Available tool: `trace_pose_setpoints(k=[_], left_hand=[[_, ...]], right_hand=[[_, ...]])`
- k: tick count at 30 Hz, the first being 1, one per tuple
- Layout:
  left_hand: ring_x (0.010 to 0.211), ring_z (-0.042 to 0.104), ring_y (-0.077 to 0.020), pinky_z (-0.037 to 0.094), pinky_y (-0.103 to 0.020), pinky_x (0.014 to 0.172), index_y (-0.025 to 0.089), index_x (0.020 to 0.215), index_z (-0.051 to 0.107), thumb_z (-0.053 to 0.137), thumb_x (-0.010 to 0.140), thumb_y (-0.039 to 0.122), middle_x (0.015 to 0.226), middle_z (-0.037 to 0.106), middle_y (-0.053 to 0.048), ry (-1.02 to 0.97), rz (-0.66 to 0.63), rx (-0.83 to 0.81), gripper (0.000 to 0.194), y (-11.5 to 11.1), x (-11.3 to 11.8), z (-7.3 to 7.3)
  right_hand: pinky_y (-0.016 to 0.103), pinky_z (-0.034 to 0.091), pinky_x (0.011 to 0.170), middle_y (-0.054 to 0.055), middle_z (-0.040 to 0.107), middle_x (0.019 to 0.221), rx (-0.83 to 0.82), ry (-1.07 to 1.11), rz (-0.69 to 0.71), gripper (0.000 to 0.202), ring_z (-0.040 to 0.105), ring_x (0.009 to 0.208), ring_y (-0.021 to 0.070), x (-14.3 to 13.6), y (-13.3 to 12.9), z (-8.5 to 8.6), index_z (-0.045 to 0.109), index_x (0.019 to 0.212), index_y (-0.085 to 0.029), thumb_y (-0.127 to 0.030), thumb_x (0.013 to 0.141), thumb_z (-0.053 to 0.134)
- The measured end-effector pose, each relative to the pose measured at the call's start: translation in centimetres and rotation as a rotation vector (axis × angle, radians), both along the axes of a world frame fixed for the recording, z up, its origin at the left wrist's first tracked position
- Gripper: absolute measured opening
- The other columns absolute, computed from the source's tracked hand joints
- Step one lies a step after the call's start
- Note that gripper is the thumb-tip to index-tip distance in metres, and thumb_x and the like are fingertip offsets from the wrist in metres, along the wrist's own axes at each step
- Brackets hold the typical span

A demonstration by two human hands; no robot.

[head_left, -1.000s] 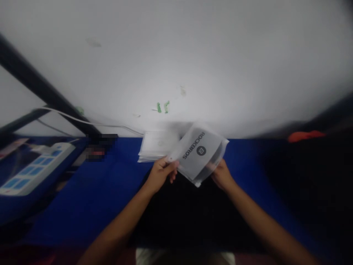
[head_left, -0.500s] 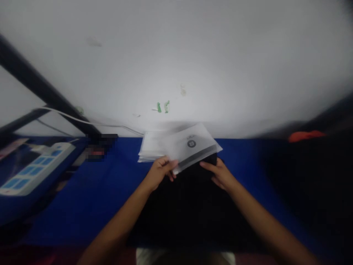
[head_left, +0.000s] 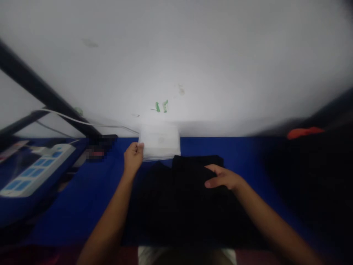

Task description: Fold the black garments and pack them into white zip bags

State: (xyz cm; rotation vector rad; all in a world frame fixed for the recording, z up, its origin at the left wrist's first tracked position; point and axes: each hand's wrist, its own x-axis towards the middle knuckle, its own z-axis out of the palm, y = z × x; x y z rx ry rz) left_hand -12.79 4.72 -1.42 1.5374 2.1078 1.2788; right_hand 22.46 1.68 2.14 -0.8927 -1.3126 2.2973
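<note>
A stack of whitish plastic bags [head_left: 161,140] lies against the wall at the back of the table. My left hand [head_left: 133,158] is at its left edge, thumb and fingers closed on the top bag. In front of the stack lies black cloth [head_left: 190,206], which looks like a folded garment with a smaller folded part on top. My right hand [head_left: 223,177] reaches over this fold from the right, thumb and fingers apart, resting on or just above the cloth. Dark fabric and blur hide its folds.
A white power strip [head_left: 38,171] with blue sockets lies at the left. A white cable [head_left: 91,124] runs along the wall past a dark metal frame [head_left: 30,81]. Dark material with an orange item [head_left: 305,132] stands at the right. The tabletop [head_left: 91,198] is blue.
The printed frosted bag that both hands held over the black cloth is now on the stack. My left hand moved left with it; my right hand has let go and lies over the cloth.
</note>
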Motion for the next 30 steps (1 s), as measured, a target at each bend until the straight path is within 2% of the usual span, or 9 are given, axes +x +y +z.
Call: trace_pose_setpoints(k=[5,8,10,12,15,18,21,25,30], left_hand=[[0.084,0.062,-0.0331,0.045,-0.039,0.069,0.019,0.101,0.058,0.055,0.084,0.05,0.084,0.066,-0.012,0.354,0.16,-0.346,0.035,0.4,-1.2,0.0],[0.105,0.057,-0.0364,0.046,-0.047,0.083,0.017,0.111,0.055,0.053,0.085,0.048,0.104,0.064,-0.017,0.462,0.117,-0.188,0.041,-0.1,0.3,0.8],[0.109,0.056,-0.0326,0.044,-0.046,0.092,0.016,0.109,0.056,0.054,0.085,0.045,0.111,0.061,-0.015,0.418,-0.062,-0.04,0.037,-0.9,2.3,1.5],[0.1,0.06,-0.026,0.046,-0.042,0.092,0.018,0.106,0.057,0.055,0.086,0.046,0.108,0.063,-0.011,0.19,-0.328,-0.019,0.035,-2.0,4.8,2.4],[0.107,0.06,-0.0225,0.048,-0.038,0.093,0.021,0.117,0.053,0.056,0.089,0.046,0.116,0.063,-0.008,-0.287,-0.836,-0.212,0.037,-4.0,8.6,3.6],[0.111,0.059,-0.023,0.047,-0.038,0.095,0.024,0.127,0.047,0.06,0.087,0.043,0.123,0.06,-0.008,-0.541,-1.057,-0.413,0.046,-5.5,10.8,4.1],[0.107,0.06,-0.0237,0.048,-0.039,0.093,0.025,0.127,0.048,0.068,0.081,0.042,0.12,0.061,-0.007,-0.468,-1.013,-0.467,0.052,-6.3,11.2,3.8],[0.107,0.06,-0.0263,0.046,-0.043,0.095,0.024,0.128,0.049,0.063,0.084,0.045,0.119,0.061,-0.008,-0.067,-0.924,-0.433,0.05,-7.1,11.4,3.1],[0.11,0.054,-0.0286,0.045,-0.045,0.094,0.017,0.121,0.054,0.056,0.087,0.04,0.12,0.055,-0.014,0.376,-0.87,-0.119,0.04,-8.5,14.3,3.6]], right_hand=[[0.019,0.054,0.059,0.001,0.072,0.079,0.0,0.006,-0.04,0.028,0.067,0.064,0.0119,0.1,0.2,-0.4,0.072,0.088,-0.015,-0.019,0.062,0.082],[0.018,0.054,0.057,0.001,0.073,0.078,-0.016,0.052,-0.016,0.032,0.067,0.063,0.0123,0.2,0.3,-0.7,0.072,0.092,-0.013,-0.017,0.062,0.082],[0.017,0.053,0.054,0.001,0.072,0.076,-0.033,0.109,0.019,0.033,0.067,0.061,0.0116,0.3,0.2,-0.8,0.072,0.093,-0.011,-0.015,0.061,0.08],[0.016,0.051,0.052,0.0,0.072,0.072,-0.054,0.178,0.051,0.031,0.066,0.057,0.0107,0.2,0.2,-1.0,0.072,0.09,-0.011,-0.013,0.06,0.078],[0.015,0.05,0.049,0.0,0.071,0.069,-0.071,0.223,0.097,0.029,0.064,0.054,0.0099,0.1,0.1,-1.1,0.072,0.088,-0.01,-0.012,0.059,0.076],[0.016,0.052,0.053,0.001,0.072,0.075,-0.057,0.176,0.106,0.034,0.065,0.057,0.0103,0.3,0.2,-1.0,0.071,0.093,-0.011,-0.014,0.059,0.077],[0.017,0.054,0.06,0.0,0.071,0.084,0.004,0.092,0.0,0.035,0.067,0.065,0.0105,1.1,0.2,-1.0,0.069,0.1,-0.015,-0.017,0.066,0.077],[0.017,0.05,0.053,-0.002,0.067,0.081,0.035,-0.065,-0.153,0.032,0.064,0.062,0.01,3.0,-0.4,-1.4,0.064,0.106,-0.021,-0.029,0.076,0.073],[0.024,0.052,0.058,0.001,0.067,0.083,0.105,-0.216,-0.274,0.04,0.064,0.07,0.0157,3.7,-1.9,-2.1,0.062,0.111,-0.025,-0.044,0.078,0.071]])
